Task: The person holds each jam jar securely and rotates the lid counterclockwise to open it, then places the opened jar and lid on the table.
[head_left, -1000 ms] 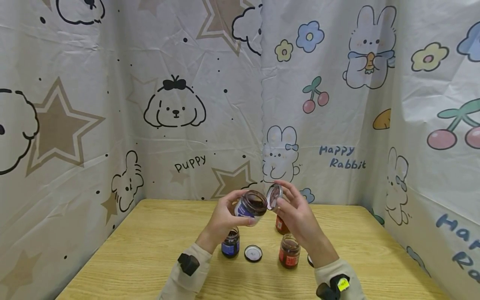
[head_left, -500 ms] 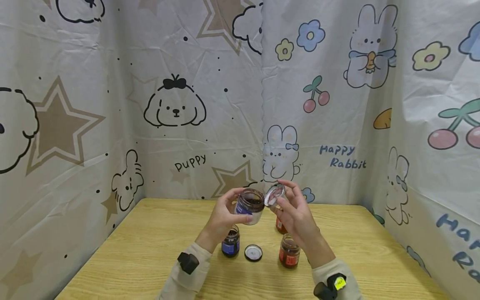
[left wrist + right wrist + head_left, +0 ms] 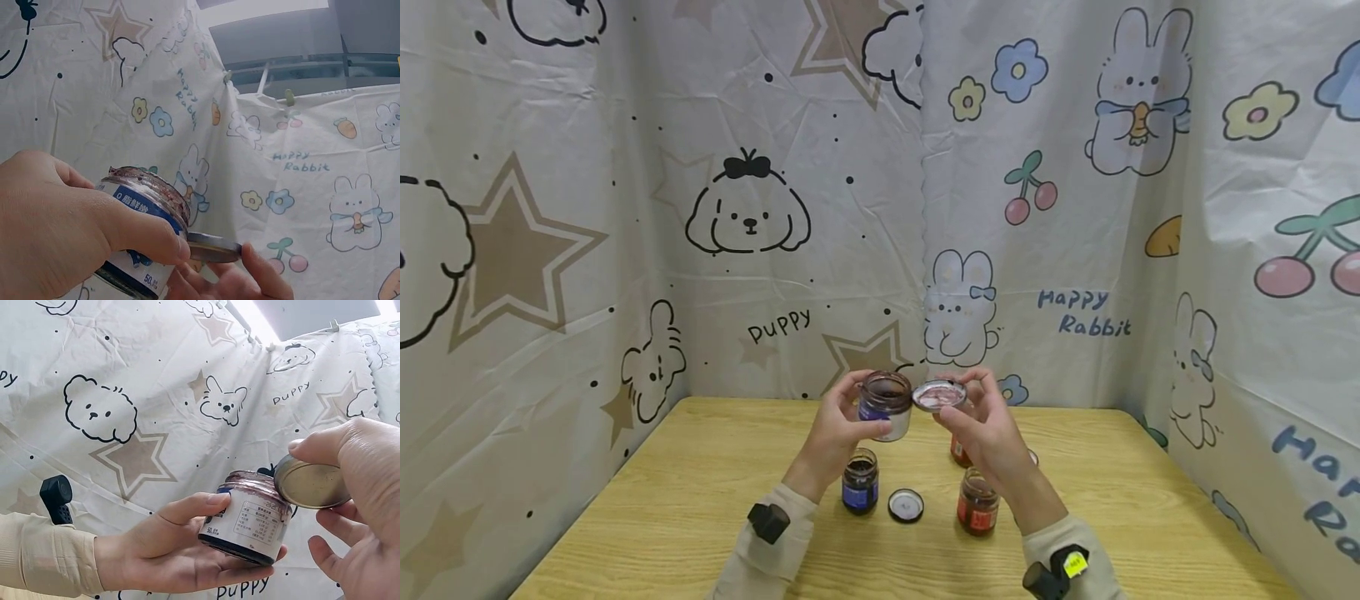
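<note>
My left hand (image 3: 842, 425) grips a small open glass jar (image 3: 885, 406) with a blue and white label, held upright above the table; the jar (image 3: 140, 234) shows dark contents at its rim, and it appears again as the jar (image 3: 250, 515) in the right wrist view. My right hand (image 3: 981, 425) pinches its round metal lid (image 3: 938, 394) by the edge, inner side up, level with and just right of the jar mouth. The lid (image 3: 310, 483) nearly touches the jar's rim. The lid (image 3: 212, 248) lies flat beside my left thumb.
On the wooden table (image 3: 700, 500) stand an open blue-labelled jar (image 3: 860, 482), a loose lid (image 3: 906, 505), an open red-labelled jar (image 3: 978, 500) and another red jar (image 3: 958, 450) behind my right hand. Cartoon-printed cloth walls (image 3: 737, 208) enclose three sides.
The jar has come upright and shifted slightly left. My right hand has turned the lid from tilted on edge to flat, lowering it beside the jar's mouth.
</note>
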Available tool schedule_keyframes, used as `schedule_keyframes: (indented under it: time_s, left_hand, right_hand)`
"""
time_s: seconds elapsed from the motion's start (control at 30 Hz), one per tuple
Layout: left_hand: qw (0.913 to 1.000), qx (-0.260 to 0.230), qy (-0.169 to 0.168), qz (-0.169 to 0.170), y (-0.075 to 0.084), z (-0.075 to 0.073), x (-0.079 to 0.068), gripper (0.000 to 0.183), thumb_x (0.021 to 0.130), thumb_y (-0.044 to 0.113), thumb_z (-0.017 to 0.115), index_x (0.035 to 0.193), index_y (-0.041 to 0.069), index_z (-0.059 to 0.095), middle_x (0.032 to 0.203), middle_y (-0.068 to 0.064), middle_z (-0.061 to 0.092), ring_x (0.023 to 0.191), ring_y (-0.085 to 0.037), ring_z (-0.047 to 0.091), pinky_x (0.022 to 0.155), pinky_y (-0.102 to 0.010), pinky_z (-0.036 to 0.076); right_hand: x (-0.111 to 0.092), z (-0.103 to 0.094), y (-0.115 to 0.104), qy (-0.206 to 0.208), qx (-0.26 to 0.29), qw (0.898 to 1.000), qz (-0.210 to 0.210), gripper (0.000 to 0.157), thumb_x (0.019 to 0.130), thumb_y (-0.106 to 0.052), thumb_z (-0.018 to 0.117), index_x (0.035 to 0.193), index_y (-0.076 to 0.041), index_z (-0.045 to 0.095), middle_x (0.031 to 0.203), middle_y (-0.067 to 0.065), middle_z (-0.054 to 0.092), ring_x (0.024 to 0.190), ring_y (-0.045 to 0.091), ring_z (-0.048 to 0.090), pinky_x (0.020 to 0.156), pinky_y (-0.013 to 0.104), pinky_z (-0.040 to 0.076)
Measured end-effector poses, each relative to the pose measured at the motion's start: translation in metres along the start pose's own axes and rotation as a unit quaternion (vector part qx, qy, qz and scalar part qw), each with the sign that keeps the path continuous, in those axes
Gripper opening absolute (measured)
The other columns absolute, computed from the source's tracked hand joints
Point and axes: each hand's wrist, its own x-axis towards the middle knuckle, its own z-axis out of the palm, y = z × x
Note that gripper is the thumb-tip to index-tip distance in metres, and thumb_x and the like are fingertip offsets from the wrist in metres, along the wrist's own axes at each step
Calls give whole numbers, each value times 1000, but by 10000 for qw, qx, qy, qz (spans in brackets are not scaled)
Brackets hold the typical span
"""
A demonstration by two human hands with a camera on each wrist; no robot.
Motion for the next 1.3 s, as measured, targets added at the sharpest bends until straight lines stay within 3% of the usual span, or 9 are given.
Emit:
schedule_keyframes:
  time_s: [0.17, 0.33, 0.47, 0.67, 0.8, 0.93, 1.03, 1.13, 1.3]
  left_hand:
    - [9998, 178, -75, -47, -3, -1, 0, 68, 67, -14, 74, 126, -1, 41, 119, -21, 45, 101, -31, 57, 76, -37, 52]
    - [9994, 321, -83, -109, -5, -2, 1, 68, 69, -14, 73, 128, 1, 41, 122, -22, 44, 106, -33, 55, 81, -42, 50]
    - [9977, 651, -76, -153, -4, -6, 2, 76, 68, -10, 76, 133, 4, 39, 128, -20, 42, 109, -34, 52, 83, -42, 49]
    - [9913, 1295, 186, -174, -2, -17, 1, 77, 67, -5, 80, 134, 7, 44, 127, -16, 45, 108, -35, 53, 82, -41, 50]
    - [9806, 1895, 488, -150, 0, -22, 1, 73, 65, 1, 83, 130, 11, 50, 124, -12, 50, 106, -30, 54, 84, -41, 49]
    - [9609, 2675, 696, -127, 10, -20, 3, 73, 65, 8, 85, 130, 15, 50, 125, -6, 55, 114, -23, 50, 100, -44, 34]
    - [9468, 3089, 873, -207, 17, -19, 6, 76, 65, 12, 86, 131, 19, 48, 125, -4, 56, 117, -22, 47, 103, -50, 27]
    - [9425, 3123, 1143, -334, 11, -29, 12, 83, 62, 18, 88, 133, 29, 46, 121, -2, 58, 110, -25, 51, 96, -53, 33]
    - [9394, 2967, 1660, -432, -11, -58, 25, 93, 55, 29, 91, 132, 44, 40, 115, 4, 62, 94, -25, 56, 79, -43, 44]
  right_hand:
    - [-4, -5, -3, 105, -584, 9980, 232, 55, 87, 4, 59, 128, -8, 24, 137, 23, 30, 113, 29, 49, 86, 33, 47]
    - [-6, -9, -7, 51, -1469, 9883, 409, 66, 86, -3, 65, 137, -17, 25, 137, 20, 33, 113, 33, 50, 81, 36, 49]
    - [-5, -6, -10, 86, -2266, 9719, 631, 68, 83, -9, 70, 137, -24, 32, 134, 15, 39, 109, 30, 53, 80, 40, 49]
    - [2, 13, -21, -33, -3349, 9397, 688, 68, 81, -9, 73, 136, -22, 37, 127, 16, 45, 106, 30, 54, 80, 39, 48]
    - [9, 22, -24, -43, -3624, 9293, 708, 67, 80, -7, 73, 136, -18, 38, 124, 18, 47, 108, 32, 53, 82, 42, 48]
    - [17, 25, -22, 61, -4000, 9137, 708, 67, 79, -7, 74, 136, -16, 38, 120, 19, 48, 111, 34, 51, 88, 49, 44]
    - [25, 22, -15, 148, -4133, 9070, 793, 68, 79, -10, 75, 136, -19, 39, 119, 18, 49, 113, 35, 49, 92, 52, 39]
    - [36, 11, 1, 281, -4144, 9048, 943, 69, 78, -21, 77, 135, -30, 39, 119, 12, 48, 114, 31, 48, 93, 49, 40]
    - [55, -4, 27, 908, -4093, 9008, 1130, 66, 78, -29, 76, 132, -37, 39, 118, 6, 47, 107, 24, 50, 80, 41, 48]
